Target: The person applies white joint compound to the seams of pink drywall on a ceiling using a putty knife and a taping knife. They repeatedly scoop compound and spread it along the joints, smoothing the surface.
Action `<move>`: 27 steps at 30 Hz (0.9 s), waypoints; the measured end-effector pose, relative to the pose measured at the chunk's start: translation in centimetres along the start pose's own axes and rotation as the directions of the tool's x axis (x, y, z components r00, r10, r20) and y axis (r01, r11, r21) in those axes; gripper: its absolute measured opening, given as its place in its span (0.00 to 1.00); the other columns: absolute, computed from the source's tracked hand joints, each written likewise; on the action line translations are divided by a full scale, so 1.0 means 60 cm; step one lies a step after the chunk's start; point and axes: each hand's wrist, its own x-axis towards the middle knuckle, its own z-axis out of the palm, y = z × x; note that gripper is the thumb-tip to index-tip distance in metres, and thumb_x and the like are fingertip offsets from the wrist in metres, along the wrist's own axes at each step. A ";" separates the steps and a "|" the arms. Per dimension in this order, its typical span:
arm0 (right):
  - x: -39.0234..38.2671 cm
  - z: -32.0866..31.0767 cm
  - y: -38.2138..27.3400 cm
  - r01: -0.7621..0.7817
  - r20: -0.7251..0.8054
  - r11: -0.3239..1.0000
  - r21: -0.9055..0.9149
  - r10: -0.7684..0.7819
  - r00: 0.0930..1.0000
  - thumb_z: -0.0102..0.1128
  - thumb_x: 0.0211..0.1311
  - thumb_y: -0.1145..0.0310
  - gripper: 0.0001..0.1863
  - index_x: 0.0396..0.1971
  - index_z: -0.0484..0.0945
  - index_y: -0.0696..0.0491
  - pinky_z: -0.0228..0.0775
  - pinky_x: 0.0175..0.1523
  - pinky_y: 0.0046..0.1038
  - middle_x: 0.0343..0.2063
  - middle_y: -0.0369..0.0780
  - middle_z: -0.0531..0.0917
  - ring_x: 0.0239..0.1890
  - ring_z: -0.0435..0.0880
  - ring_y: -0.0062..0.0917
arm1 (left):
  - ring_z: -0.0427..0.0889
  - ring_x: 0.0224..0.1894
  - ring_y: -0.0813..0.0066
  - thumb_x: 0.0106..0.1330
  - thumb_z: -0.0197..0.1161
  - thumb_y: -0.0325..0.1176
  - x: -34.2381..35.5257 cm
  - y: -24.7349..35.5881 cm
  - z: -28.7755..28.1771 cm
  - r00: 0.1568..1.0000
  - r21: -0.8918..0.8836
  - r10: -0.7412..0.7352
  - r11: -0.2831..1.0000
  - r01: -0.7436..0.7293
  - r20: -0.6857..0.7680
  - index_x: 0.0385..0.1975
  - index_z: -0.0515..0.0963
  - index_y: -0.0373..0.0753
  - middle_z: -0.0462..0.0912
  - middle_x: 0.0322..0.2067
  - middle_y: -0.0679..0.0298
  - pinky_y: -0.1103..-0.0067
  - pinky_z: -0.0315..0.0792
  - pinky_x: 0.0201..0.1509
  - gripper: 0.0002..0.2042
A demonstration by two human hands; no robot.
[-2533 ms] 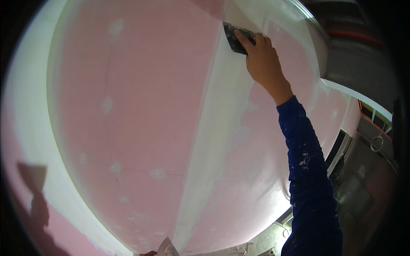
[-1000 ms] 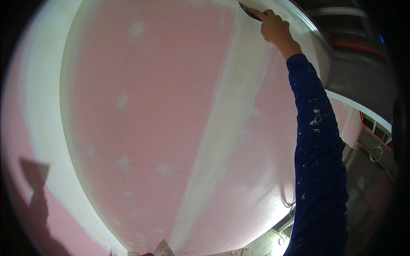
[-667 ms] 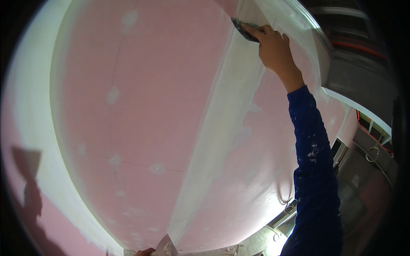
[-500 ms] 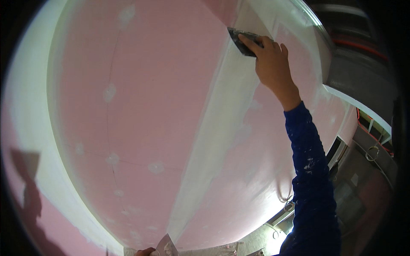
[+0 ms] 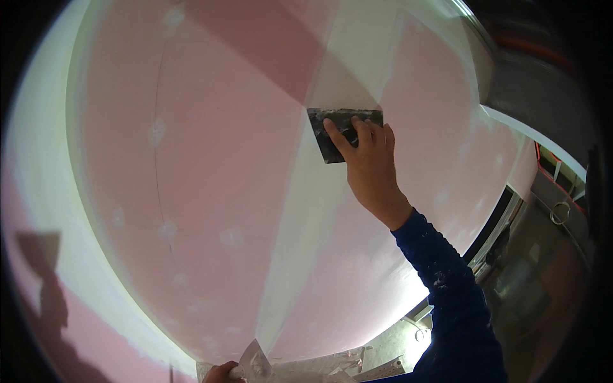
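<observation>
My right hand is raised overhead and presses a dark, wide putty knife flat against a white band of joint compound that runs along a seam in the pink drywall ceiling. Its fingers spread over the blade's back. The blue, speckled sleeve reaches up from the lower right. At the bottom edge my left hand shows only in part, gripping a pale tool or pan smeared with white compound.
White patches of compound dot the pink board over screw heads. Another white band runs along the left. A grey duct or beam sits at the upper right, with a wall opening below it.
My right hand has drawn the putty knife down the white seam, from the far top edge toward the middle of the ceiling. The left hand stays low at the bottom edge.
</observation>
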 end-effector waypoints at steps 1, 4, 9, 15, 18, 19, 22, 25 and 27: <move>-0.009 -0.012 -0.003 0.020 -0.031 1.000 0.024 -0.019 0.999 0.60 0.63 0.80 0.35 0.70 0.72 0.38 0.59 0.69 0.53 0.55 0.48 0.74 0.59 0.71 0.43 | 0.80 0.21 0.67 0.54 0.69 0.32 -0.005 0.002 -0.001 0.999 -0.025 -0.037 0.999 0.037 0.011 0.53 0.80 0.36 0.81 0.20 0.52 0.68 0.76 0.28 0.24; 0.002 -0.044 0.029 0.016 -0.044 0.997 0.078 -0.012 0.999 0.60 0.62 0.79 0.34 0.68 0.73 0.40 0.62 0.66 0.52 0.54 0.46 0.74 0.57 0.73 0.45 | 0.78 0.19 0.69 0.55 0.69 0.31 -0.015 0.014 -0.006 0.995 -0.053 -0.079 0.995 0.082 0.060 0.55 0.79 0.36 0.80 0.18 0.56 0.69 0.74 0.24 0.25; 0.143 -0.090 0.158 -0.078 -0.200 0.985 0.156 0.109 0.974 0.51 0.67 0.82 0.31 0.69 0.70 0.44 0.71 0.64 0.44 0.57 0.49 0.75 0.56 0.76 0.47 | 0.74 0.16 0.74 0.54 0.68 0.31 -0.044 0.015 -0.014 0.965 -0.064 -0.246 0.966 0.252 0.087 0.57 0.78 0.36 0.79 0.18 0.62 0.72 0.69 0.18 0.26; 0.330 -0.091 0.271 -0.160 -0.198 0.987 -0.007 0.155 0.968 0.51 0.67 0.76 0.30 0.70 0.68 0.44 0.75 0.60 0.50 0.57 0.48 0.75 0.57 0.77 0.49 | 0.75 0.18 0.73 0.54 0.67 0.30 -0.060 0.007 -0.001 0.966 -0.058 -0.256 0.964 0.259 0.042 0.59 0.78 0.35 0.82 0.20 0.59 0.72 0.70 0.19 0.27; 0.362 -0.068 0.281 -0.142 -0.224 0.987 -0.073 0.123 0.967 0.51 0.66 0.77 0.32 0.71 0.68 0.43 0.74 0.61 0.51 0.58 0.49 0.74 0.58 0.76 0.50 | 0.77 0.19 0.72 0.54 0.68 0.29 -0.062 0.003 0.004 0.971 -0.060 -0.240 0.969 0.241 0.020 0.59 0.78 0.35 0.83 0.22 0.58 0.72 0.72 0.22 0.28; 0.367 -0.058 0.282 -0.162 -0.229 0.982 -0.097 0.137 0.964 0.51 0.66 0.78 0.33 0.71 0.66 0.42 0.74 0.61 0.51 0.59 0.49 0.73 0.59 0.76 0.51 | 0.78 0.20 0.71 0.54 0.68 0.29 -0.061 0.002 0.005 0.971 -0.046 -0.239 0.970 0.240 0.023 0.59 0.78 0.35 0.84 0.23 0.57 0.72 0.73 0.23 0.28; 0.369 -0.028 0.275 -0.200 -0.259 0.973 -0.114 0.165 0.952 0.52 0.65 0.80 0.37 0.73 0.64 0.40 0.73 0.62 0.51 0.61 0.49 0.71 0.61 0.73 0.51 | 0.81 0.23 0.68 0.55 0.68 0.29 -0.065 -0.005 0.010 0.977 0.034 -0.215 0.976 0.215 -0.002 0.59 0.78 0.35 0.85 0.25 0.55 0.70 0.76 0.27 0.27; 0.346 -0.003 0.252 -0.174 -0.294 0.984 -0.049 0.152 0.944 0.52 0.65 0.79 0.37 0.74 0.63 0.39 0.72 0.63 0.53 0.61 0.49 0.71 0.62 0.71 0.50 | 0.83 0.25 0.64 0.55 0.69 0.30 -0.071 -0.011 0.012 0.978 0.012 -0.208 0.978 0.208 -0.023 0.58 0.78 0.34 0.86 0.26 0.50 0.67 0.77 0.30 0.27; 0.306 0.006 0.235 -0.148 -0.275 0.988 -0.043 0.130 0.953 0.53 0.65 0.79 0.38 0.74 0.63 0.38 0.71 0.63 0.53 0.60 0.48 0.72 0.62 0.71 0.50 | 0.84 0.26 0.61 0.54 0.70 0.31 -0.071 -0.010 0.012 0.984 0.010 -0.174 0.985 0.174 -0.035 0.57 0.78 0.34 0.85 0.27 0.48 0.65 0.78 0.32 0.27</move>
